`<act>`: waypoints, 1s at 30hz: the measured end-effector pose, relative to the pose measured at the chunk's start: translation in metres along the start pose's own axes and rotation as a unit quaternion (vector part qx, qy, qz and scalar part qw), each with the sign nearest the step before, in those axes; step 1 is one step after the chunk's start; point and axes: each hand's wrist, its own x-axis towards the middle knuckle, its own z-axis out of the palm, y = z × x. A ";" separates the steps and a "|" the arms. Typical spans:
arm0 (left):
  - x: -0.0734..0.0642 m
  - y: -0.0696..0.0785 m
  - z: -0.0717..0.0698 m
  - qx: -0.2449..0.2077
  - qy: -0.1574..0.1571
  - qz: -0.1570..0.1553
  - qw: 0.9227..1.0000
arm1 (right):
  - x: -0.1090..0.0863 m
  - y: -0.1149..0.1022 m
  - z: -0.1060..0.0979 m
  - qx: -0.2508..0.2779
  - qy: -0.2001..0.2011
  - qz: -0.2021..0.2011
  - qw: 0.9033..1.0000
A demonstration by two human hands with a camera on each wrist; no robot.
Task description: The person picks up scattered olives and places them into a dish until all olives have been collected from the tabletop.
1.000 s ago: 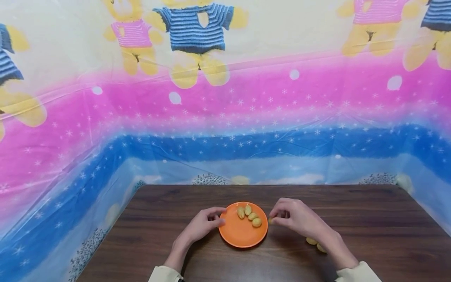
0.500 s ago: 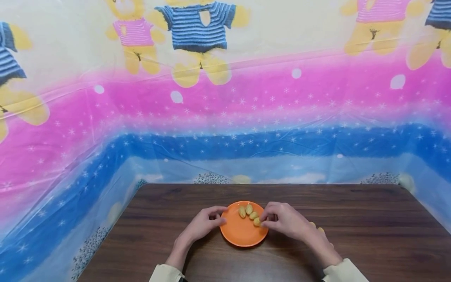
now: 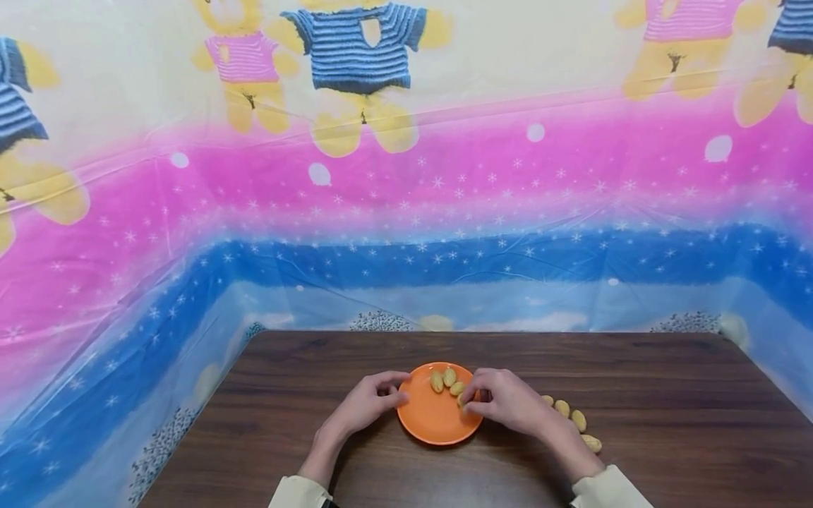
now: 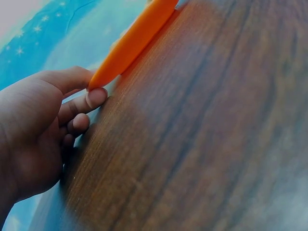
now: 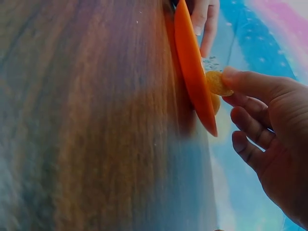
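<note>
An orange plate point(image 3: 428, 420) lies on the wooden table, with several yellow, rough-skinned peanuts point(image 3: 437, 382) along its far right part. My left hand point(image 3: 365, 402) pinches the plate's left rim; in the left wrist view the thumb and a finger of that hand point(image 4: 43, 115) meet at the orange edge. Over the plate's right side, my right hand point(image 3: 508, 402) holds a peanut point(image 5: 219, 83) between thumb and index finger. It is low over the plate, close to another peanut that is partly hidden behind it.
Several more peanuts point(image 3: 578, 420) lie in a slanting row on the table point(image 3: 667, 395), just beyond my right wrist. A printed cloth point(image 3: 406, 261) hangs behind and at both sides of the table.
My right hand has moved left with the peanut, from beside the plate to over its right side. More of the peanut row shows beside the wrist. My left hand stays at the rim.
</note>
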 end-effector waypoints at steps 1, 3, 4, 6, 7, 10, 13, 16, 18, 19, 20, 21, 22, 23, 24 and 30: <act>0.000 0.000 0.000 0.001 0.000 -0.001 1.000 | 0.000 0.000 0.001 -0.001 -0.001 0.001 1.000; 0.001 0.000 0.000 0.002 0.000 0.000 1.000 | 0.001 -0.001 0.002 -0.002 -0.005 0.005 1.000; 0.001 0.000 0.001 0.003 0.000 0.001 1.000 | 0.001 -0.001 0.002 -0.002 -0.008 0.008 1.000; 0.001 0.000 0.001 0.003 0.001 0.003 1.000 | 0.001 -0.001 0.003 -0.008 -0.012 0.013 1.000; 0.001 0.000 0.001 0.003 0.001 0.003 1.000 | 0.001 -0.001 0.003 -0.010 -0.015 0.016 1.000; 0.001 0.001 0.001 0.001 0.001 0.003 1.000 | 0.000 0.000 0.003 -0.015 -0.020 0.016 1.000; 0.002 0.001 0.001 0.000 0.002 0.001 1.000 | -0.002 0.001 0.003 -0.013 -0.022 0.009 1.000; 0.001 0.001 0.001 0.000 0.003 -0.002 1.000 | -0.006 0.002 0.002 -0.007 -0.019 0.001 1.000; 0.001 0.001 0.001 0.000 0.002 -0.001 1.000 | -0.010 0.003 0.000 0.003 -0.016 0.001 1.000; 0.001 0.001 0.001 0.000 0.001 -0.002 1.000 | -0.011 0.003 0.000 0.006 -0.013 0.000 1.000; 0.001 0.001 0.001 0.001 0.001 -0.002 1.000 | -0.012 0.004 -0.001 0.009 -0.009 -0.002 1.000; 0.001 0.001 0.001 0.001 0.001 -0.002 1.000 | -0.014 0.004 -0.001 0.013 -0.006 0.000 1.000; 0.001 0.001 0.001 0.001 0.001 -0.003 1.000 | -0.015 0.005 -0.002 0.016 -0.002 0.000 1.000; 0.001 0.001 0.001 0.002 0.000 -0.003 1.000 | -0.016 0.005 -0.003 0.018 0.002 -0.001 1.000; 0.000 0.001 0.001 0.001 0.001 -0.005 1.000 | -0.018 0.005 -0.004 0.019 0.005 0.000 1.000; -0.001 0.002 0.000 -0.004 -0.001 -0.002 1.000 | -0.026 0.005 -0.009 0.012 0.016 0.016 1.000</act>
